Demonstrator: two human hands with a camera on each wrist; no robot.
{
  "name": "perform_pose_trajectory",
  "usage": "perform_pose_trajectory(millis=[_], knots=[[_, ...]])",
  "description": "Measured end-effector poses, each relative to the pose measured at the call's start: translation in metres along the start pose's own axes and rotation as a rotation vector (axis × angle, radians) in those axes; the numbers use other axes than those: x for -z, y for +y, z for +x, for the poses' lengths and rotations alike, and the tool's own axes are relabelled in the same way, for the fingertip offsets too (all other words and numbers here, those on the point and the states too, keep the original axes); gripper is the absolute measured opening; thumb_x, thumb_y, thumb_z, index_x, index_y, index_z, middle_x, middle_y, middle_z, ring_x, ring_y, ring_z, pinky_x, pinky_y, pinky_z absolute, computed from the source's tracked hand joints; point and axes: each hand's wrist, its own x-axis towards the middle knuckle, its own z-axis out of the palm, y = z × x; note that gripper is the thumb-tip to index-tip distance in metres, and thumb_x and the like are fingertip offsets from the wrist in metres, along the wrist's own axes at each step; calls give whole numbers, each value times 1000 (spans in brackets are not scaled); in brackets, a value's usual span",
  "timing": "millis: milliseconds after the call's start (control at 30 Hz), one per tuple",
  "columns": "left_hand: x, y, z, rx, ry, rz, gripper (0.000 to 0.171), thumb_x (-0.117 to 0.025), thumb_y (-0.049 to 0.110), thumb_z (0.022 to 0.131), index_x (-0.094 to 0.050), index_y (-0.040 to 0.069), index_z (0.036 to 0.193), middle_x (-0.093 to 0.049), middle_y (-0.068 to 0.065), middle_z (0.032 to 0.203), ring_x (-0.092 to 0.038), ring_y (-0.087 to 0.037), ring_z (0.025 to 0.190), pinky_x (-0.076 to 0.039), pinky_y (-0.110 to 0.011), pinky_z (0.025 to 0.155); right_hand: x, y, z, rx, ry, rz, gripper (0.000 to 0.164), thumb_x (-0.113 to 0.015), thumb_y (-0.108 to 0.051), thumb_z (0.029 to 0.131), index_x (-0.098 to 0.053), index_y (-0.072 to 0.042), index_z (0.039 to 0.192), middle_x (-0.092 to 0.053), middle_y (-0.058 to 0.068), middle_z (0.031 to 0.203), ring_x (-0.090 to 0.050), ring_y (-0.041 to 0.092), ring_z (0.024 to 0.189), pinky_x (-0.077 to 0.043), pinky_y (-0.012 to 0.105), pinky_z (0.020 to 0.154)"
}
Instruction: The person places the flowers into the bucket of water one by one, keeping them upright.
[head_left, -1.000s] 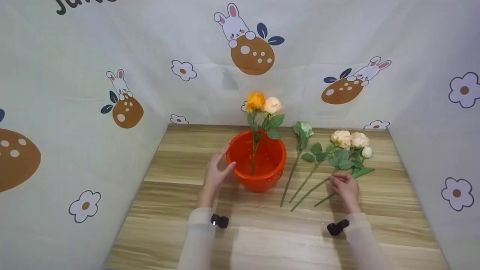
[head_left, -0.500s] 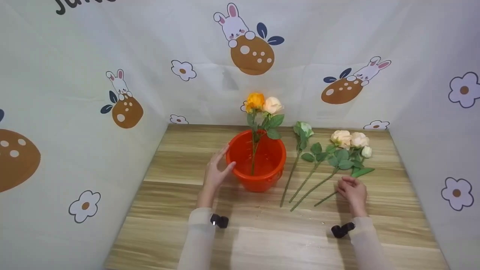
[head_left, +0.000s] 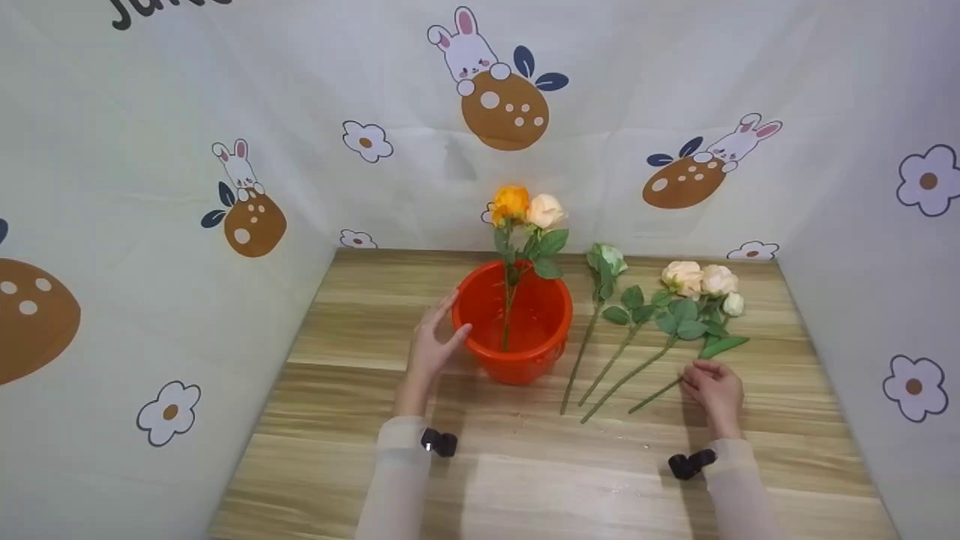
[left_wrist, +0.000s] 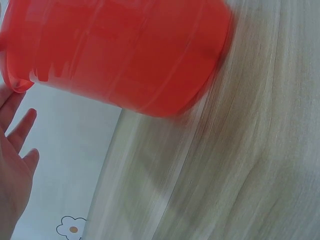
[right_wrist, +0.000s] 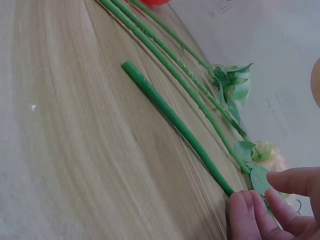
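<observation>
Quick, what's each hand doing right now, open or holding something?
Left hand: open, touching the red bucket.
Right hand: fingers at a green stem; whether they're pinching it can't be told.

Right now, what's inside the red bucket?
Stems of an orange flower and a pale peach flower. Covered: the inner wall's near side, and patches behind the leaves.

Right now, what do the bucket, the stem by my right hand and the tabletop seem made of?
Bucket: probably glossy plastic, from its even red colour and soft highlights. Stem: likely satiny plastic, its green smooth and uniform. Tabletop: wood or printed laminate, slightly shiny; grain lines show, but I can't tell which.
</observation>
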Motion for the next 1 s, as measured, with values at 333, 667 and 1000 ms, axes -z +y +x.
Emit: perform_pose_trajectory(millis=[333, 667, 1000], knots=[[-1, -1, 0, -16, 8, -10, 60, -73, 26, 89, -54, 14, 144, -53, -7, 150, -45, -38, 141, -23, -55, 124, 6, 1, 0, -45, -28, -49, 29, -62, 0, 94, -51, 13, 117, -68, -6, 71, -70, 2, 67, -61, 20, 72], [-1, 2, -2, 29, 8, 2, 61, -72, 29, 89, -53, 15, 145, -52, -11, 150, -43, -34, 143, -22, -55, 125, 2, 13, 5, 63, 59, -337, 47, -73, -9, 87, -53, 15, 122, -68, -3, 74, -69, 1, 60, -59, 17, 61], [-1, 0, -2, 20, 12, 3, 61, -72, 28, 89, -53, 17, 146, -50, -5, 153, -41, -33, 145, -22, -52, 125, -2, 15, 7, 141, 120, -698, 56, -79, -29, 83, -56, 8, 119, -73, 24, 101, -70, 27, 79, -48, 30, 65]])
